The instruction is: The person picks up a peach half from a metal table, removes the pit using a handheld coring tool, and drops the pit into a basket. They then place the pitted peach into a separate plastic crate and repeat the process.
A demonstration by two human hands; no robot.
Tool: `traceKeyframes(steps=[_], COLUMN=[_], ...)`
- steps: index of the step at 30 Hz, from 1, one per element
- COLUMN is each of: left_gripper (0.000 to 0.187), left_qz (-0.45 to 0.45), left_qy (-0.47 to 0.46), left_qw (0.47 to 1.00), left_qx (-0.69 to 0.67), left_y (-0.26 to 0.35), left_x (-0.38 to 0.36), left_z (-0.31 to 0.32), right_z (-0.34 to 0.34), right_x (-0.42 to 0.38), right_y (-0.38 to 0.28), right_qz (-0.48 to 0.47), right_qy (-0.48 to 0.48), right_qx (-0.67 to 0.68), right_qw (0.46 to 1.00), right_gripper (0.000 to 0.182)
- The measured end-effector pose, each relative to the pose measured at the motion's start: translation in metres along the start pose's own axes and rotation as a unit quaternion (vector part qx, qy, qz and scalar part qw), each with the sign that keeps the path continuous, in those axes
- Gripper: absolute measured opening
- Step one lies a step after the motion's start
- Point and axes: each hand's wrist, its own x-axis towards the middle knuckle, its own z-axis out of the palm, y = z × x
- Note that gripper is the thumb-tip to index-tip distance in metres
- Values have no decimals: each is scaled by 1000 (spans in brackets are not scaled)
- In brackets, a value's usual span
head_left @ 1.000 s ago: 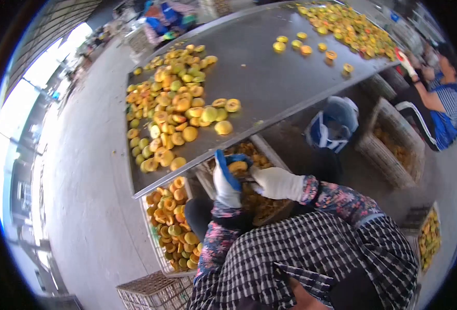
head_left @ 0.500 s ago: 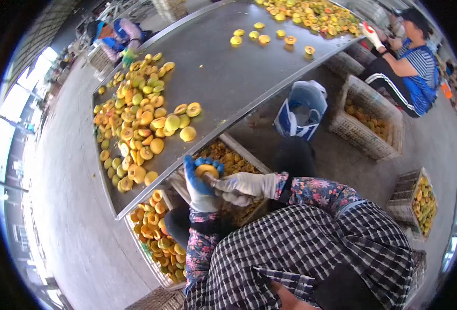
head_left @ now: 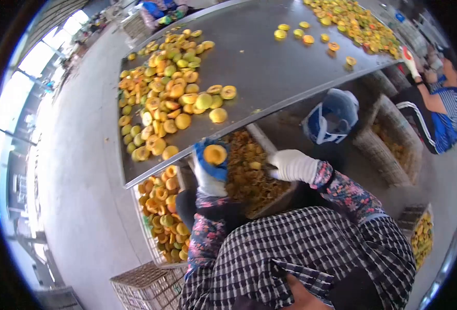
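Observation:
My left hand [head_left: 211, 168], in a white glove with a blue palm, is closed around a yellow peach half [head_left: 215, 154]. The half's cut side faces up and shows a hollow. My right hand [head_left: 294, 166], in a white glove, is apart from it, over the right side of a crate [head_left: 262, 138] of brown pits and scraps [head_left: 252, 181]. Its fingers are curled and somewhat blurred; what they hold, if anything, is not clear. Left of my left hand, a crate full of peach halves [head_left: 165, 219] stands below the table edge.
A metal table [head_left: 259, 67] carries a heap of peach halves [head_left: 161, 98] and another pile [head_left: 360, 28] farther off. A blue-and-white bucket [head_left: 332, 116] and a crate [head_left: 389, 139] stand to the right. Co-workers sit at the right [head_left: 440, 108] and far side [head_left: 161, 10].
My right hand has moved away from the peach half, rightward over the crate of scraps. My left hand still holds the half, now with its hollow in view. The camera view has shifted.

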Motion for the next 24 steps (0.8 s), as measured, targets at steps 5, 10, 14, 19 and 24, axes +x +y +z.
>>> traceKeyframes(steps=[5,10,14,19,24], left_gripper=[22,28,27,24,20], left_qz=[34,-5,4,54,41], left_qy=[-4,14,5,43,6], left_qw=[999,998,998,997,999], left_qx=[-31,-58,-62,-32,-24], left_y=[5,3,15,31,30], left_x=[-12,-10,-32,-44,-49], left_z=[8,1,11,5,9], right_z=[-10,-40,-77,-97,-70], right_x=[21,102,124,116,98], right_y=[40,107,125,115,86], right_qz=[-49,43,35,29,20], right_qy=[173,237,327,280,326], right_qx=[218,254,286,466,628], right_qw=[959,937,900,839,706], right_gripper=[43,37,33,25,28])
